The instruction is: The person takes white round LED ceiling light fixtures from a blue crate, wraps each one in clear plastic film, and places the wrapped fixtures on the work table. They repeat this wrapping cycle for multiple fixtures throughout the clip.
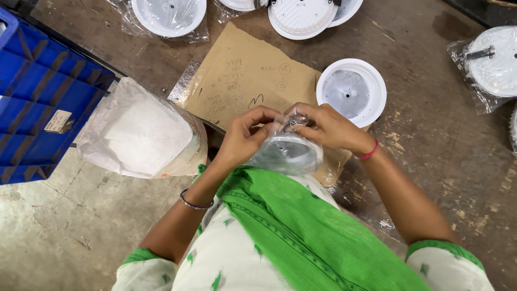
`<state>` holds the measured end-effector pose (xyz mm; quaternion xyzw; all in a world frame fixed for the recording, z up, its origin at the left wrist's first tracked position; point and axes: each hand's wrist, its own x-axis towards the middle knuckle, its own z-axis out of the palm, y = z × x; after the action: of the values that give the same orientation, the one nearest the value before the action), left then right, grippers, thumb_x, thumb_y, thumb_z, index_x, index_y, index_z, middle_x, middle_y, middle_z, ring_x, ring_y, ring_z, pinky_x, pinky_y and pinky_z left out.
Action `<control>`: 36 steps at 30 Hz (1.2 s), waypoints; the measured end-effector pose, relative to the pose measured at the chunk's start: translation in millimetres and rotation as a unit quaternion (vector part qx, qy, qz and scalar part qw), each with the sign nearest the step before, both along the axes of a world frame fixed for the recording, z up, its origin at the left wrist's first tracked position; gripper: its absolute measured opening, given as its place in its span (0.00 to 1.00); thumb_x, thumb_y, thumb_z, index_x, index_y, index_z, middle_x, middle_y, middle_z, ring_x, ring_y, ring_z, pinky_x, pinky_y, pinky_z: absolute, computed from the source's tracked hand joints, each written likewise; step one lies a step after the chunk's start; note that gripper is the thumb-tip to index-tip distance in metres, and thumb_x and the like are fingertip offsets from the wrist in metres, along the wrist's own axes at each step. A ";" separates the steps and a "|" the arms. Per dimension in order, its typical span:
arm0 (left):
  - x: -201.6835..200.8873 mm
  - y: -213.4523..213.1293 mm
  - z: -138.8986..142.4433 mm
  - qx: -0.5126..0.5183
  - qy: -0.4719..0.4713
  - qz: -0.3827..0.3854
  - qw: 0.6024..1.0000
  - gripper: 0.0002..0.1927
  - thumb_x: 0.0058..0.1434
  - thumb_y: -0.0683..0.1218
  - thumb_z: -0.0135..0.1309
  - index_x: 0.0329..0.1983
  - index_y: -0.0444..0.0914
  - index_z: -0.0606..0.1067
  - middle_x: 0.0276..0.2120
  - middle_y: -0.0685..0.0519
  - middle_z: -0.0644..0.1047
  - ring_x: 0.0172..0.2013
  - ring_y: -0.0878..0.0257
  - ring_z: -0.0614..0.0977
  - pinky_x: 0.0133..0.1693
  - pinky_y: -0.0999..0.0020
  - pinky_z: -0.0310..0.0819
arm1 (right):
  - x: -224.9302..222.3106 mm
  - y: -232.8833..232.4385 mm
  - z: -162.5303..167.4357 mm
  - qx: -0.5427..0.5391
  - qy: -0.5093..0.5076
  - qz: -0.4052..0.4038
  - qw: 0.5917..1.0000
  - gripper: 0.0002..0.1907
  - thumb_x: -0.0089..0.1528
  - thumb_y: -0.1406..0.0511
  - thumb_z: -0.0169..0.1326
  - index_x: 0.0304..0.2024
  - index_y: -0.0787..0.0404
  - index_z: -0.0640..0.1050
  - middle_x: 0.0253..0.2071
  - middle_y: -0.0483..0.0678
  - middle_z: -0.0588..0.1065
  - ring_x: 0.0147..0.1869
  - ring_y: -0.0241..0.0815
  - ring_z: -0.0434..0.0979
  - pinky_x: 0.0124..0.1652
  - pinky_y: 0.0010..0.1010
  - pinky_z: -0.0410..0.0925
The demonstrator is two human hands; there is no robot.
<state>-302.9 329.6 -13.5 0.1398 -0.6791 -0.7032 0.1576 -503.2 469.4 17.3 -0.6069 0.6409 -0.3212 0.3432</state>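
Bagged round housing (286, 152) held between left hand (245, 136) and right hand (328, 126).

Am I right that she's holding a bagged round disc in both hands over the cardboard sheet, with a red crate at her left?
Not quite: the crate is blue, not red, as the head view shows. The rest holds: left hand and right hand both grip the bagged round disc over the cardboard sheet.

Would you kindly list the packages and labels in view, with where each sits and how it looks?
Clear plastic bag around a round disc: pinched by left hand and right hand.
White woven sack: left, bulging.
Small cream label: on blue plastic crate.
Brown cardboard sheet: centre, pen-marked.
Clear-bagged white disc: right edge.
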 end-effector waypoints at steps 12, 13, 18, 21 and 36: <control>10.0 15.4 46.5 -0.417 0.008 -0.028 0.909 0.21 0.66 0.56 0.57 0.55 0.40 0.78 0.53 0.49 0.77 0.50 0.51 0.81 0.46 0.59 0.77 | -6.5 2.2 -23.6 0.056 -0.097 -0.047 0.993 0.10 0.61 0.72 0.56 0.46 0.63 0.76 0.33 0.45 0.79 0.38 0.29 0.76 0.38 0.25 0.70; 9.6 16.2 47.6 -0.426 0.000 -0.029 0.904 0.22 0.65 0.57 0.58 0.56 0.40 0.78 0.53 0.49 0.77 0.50 0.52 0.81 0.46 0.59 0.77 | -8.3 0.9 -23.8 0.059 -0.118 -0.038 0.991 0.10 0.61 0.72 0.56 0.46 0.63 0.75 0.34 0.43 0.80 0.40 0.28 0.77 0.38 0.24 0.70; 5.2 21.3 45.1 -0.457 -0.020 -0.047 0.888 0.24 0.64 0.59 0.58 0.53 0.38 0.78 0.50 0.50 0.78 0.49 0.51 0.80 0.47 0.58 0.77 | -21.9 0.8 -21.8 0.094 -0.236 0.031 0.967 0.16 0.58 0.76 0.55 0.49 0.66 0.75 0.45 0.46 0.78 0.49 0.31 0.76 0.48 0.24 0.70; 2.0 20.1 40.7 -0.478 -0.005 -0.033 0.878 0.25 0.64 0.60 0.58 0.51 0.36 0.77 0.52 0.49 0.78 0.49 0.51 0.80 0.47 0.58 0.76 | -28.6 2.7 -22.3 0.089 -0.293 0.058 0.950 0.18 0.58 0.76 0.53 0.51 0.67 0.74 0.51 0.48 0.76 0.57 0.34 0.77 0.55 0.25 0.71; -4.5 6.2 36.9 -0.358 -0.131 -0.076 0.922 0.27 0.63 0.60 0.60 0.54 0.35 0.73 0.47 0.47 0.79 0.46 0.49 0.83 0.46 0.56 0.77 | -20.3 3.0 -15.8 0.086 -0.164 -0.011 0.983 0.17 0.64 0.66 0.57 0.55 0.63 0.75 0.45 0.45 0.81 0.49 0.32 0.80 0.46 0.25 0.73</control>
<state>-307.4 335.8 23.4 0.1124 -0.9085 -0.3991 0.0529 -523.5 472.4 1.6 -0.5074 0.6079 -0.3637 0.4906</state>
